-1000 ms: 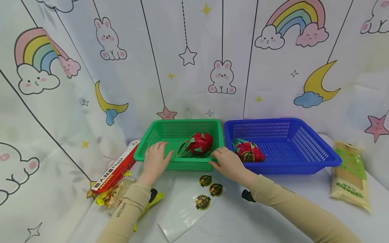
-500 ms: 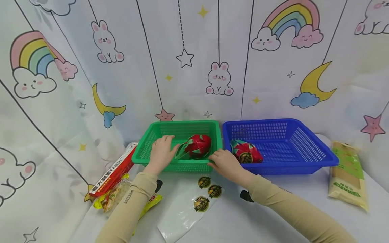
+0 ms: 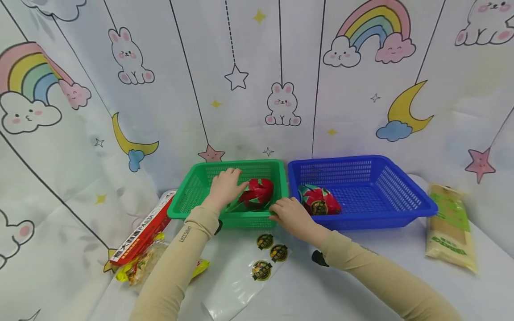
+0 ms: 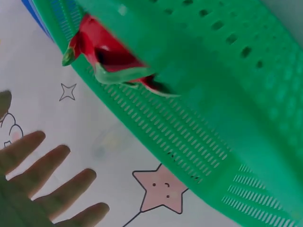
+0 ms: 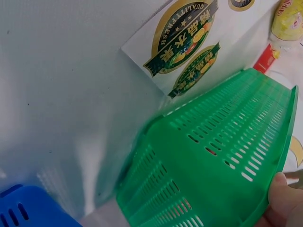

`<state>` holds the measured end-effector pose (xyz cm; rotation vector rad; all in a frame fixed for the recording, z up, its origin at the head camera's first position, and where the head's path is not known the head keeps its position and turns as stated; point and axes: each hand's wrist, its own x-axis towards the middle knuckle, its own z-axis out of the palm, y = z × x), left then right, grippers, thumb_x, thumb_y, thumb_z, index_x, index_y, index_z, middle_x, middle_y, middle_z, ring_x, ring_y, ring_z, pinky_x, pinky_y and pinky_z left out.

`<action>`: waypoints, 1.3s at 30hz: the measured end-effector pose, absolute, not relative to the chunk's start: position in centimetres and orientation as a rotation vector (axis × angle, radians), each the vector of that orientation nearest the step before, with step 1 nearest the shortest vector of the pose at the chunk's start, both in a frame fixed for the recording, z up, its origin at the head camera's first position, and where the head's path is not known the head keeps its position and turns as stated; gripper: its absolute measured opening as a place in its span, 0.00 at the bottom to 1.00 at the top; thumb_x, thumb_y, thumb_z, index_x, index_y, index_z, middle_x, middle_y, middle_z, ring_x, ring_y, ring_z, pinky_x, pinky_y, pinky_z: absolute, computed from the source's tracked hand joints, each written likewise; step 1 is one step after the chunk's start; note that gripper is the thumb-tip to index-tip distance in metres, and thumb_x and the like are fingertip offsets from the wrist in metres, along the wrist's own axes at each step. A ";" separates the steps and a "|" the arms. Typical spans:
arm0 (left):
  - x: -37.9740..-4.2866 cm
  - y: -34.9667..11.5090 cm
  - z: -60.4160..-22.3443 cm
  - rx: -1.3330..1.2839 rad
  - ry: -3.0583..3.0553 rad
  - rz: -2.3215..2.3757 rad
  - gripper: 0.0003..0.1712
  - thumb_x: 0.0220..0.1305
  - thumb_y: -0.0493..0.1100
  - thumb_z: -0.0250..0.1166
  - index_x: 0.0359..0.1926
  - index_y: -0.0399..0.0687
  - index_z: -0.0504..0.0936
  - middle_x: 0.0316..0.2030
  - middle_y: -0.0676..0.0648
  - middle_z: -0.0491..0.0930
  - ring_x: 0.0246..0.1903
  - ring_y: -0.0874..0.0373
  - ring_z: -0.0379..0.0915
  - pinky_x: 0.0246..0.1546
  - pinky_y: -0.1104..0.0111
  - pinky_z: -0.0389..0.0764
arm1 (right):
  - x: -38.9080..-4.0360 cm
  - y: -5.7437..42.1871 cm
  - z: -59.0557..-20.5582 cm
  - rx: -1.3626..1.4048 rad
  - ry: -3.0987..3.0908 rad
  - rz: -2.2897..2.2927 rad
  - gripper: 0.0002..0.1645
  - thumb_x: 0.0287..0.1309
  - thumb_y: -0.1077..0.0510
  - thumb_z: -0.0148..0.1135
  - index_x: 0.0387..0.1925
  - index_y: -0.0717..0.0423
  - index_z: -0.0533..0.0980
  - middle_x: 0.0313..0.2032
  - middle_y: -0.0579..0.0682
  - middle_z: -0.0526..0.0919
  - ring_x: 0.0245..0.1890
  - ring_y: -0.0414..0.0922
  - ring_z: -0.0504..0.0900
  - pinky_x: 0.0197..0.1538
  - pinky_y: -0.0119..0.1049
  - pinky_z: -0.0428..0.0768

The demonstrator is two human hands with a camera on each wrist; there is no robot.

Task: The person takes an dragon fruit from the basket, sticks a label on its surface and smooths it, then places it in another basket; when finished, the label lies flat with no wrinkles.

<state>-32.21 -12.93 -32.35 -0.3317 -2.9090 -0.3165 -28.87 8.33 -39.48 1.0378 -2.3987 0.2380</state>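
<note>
My left hand (image 3: 225, 189) reaches over the front rim of the green basket (image 3: 249, 220), beside a red dragon fruit (image 3: 261, 191) with green scales lying in it. In the left wrist view the fingers of that hand (image 4: 47, 189) are spread and hold nothing. At the basket's front right corner my right hand (image 3: 295, 216) grips the rim; the right wrist view shows its thumb (image 5: 280, 187) on the outer side. Another dragon fruit (image 3: 327, 205), bearing a round gold-and-black sticker, lies in the left end of the blue basket (image 3: 377, 221).
A sheet with round stickers (image 3: 237, 285) lies before the green basket. To the left are a red pasta box (image 3: 144, 229) and a yellow-edged clear food packet (image 3: 146, 261), partly behind my sleeve. A beige-and-green bag (image 3: 449, 249) lies right of the blue basket.
My left hand has moved right and farther over the green basket, close to the dragon fruit. My right hand keeps its place at the rim. The whole view has shifted slightly.
</note>
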 end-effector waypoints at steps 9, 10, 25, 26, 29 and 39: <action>-35.1 -12.4 -31.7 -0.345 -3.028 -0.331 0.29 0.66 0.56 0.53 0.62 0.45 0.67 0.60 0.41 0.68 0.58 0.42 0.65 0.57 0.47 0.65 | -29.2 7.9 -39.4 1.031 -2.377 0.235 0.09 0.53 0.52 0.65 0.34 0.51 0.80 0.30 0.44 0.81 0.33 0.41 0.77 0.34 0.33 0.69; -35.4 -12.3 -31.7 -0.336 -3.039 -0.347 0.29 0.66 0.55 0.53 0.62 0.45 0.67 0.60 0.41 0.68 0.59 0.42 0.64 0.58 0.47 0.65 | -29.2 7.9 -39.3 1.034 -2.376 0.236 0.09 0.53 0.51 0.64 0.34 0.51 0.80 0.30 0.44 0.81 0.33 0.41 0.77 0.34 0.33 0.69; -38.8 -10.4 -31.2 -0.417 -3.146 -0.371 0.30 0.65 0.54 0.54 0.65 0.48 0.64 0.64 0.42 0.63 0.64 0.42 0.58 0.62 0.45 0.58 | -29.1 7.8 -39.2 1.029 -2.369 0.239 0.09 0.54 0.51 0.64 0.34 0.51 0.80 0.30 0.43 0.81 0.33 0.40 0.77 0.34 0.32 0.70; -38.9 -10.3 -31.4 -0.426 -3.154 -0.381 0.30 0.65 0.54 0.55 0.65 0.48 0.64 0.64 0.41 0.63 0.64 0.42 0.57 0.62 0.45 0.58 | -29.0 7.7 -39.3 1.030 -2.364 0.236 0.09 0.54 0.52 0.64 0.34 0.51 0.80 0.30 0.43 0.81 0.32 0.41 0.77 0.34 0.32 0.70; -39.0 -9.8 -31.8 -0.448 -3.185 -0.402 0.31 0.65 0.54 0.55 0.66 0.50 0.63 0.65 0.41 0.60 0.65 0.40 0.54 0.63 0.43 0.54 | -28.8 7.8 -39.5 1.022 -2.360 0.208 0.09 0.54 0.51 0.64 0.34 0.51 0.80 0.30 0.43 0.81 0.32 0.40 0.77 0.34 0.32 0.70; -39.6 -8.4 -33.1 -0.489 -3.321 -0.365 0.37 0.61 0.58 0.59 0.68 0.57 0.58 0.69 0.41 0.52 0.68 0.35 0.42 0.63 0.41 0.50 | -28.4 8.2 -40.1 1.011 -2.357 0.207 0.09 0.53 0.51 0.64 0.34 0.51 0.80 0.31 0.43 0.81 0.33 0.40 0.77 0.37 0.34 0.72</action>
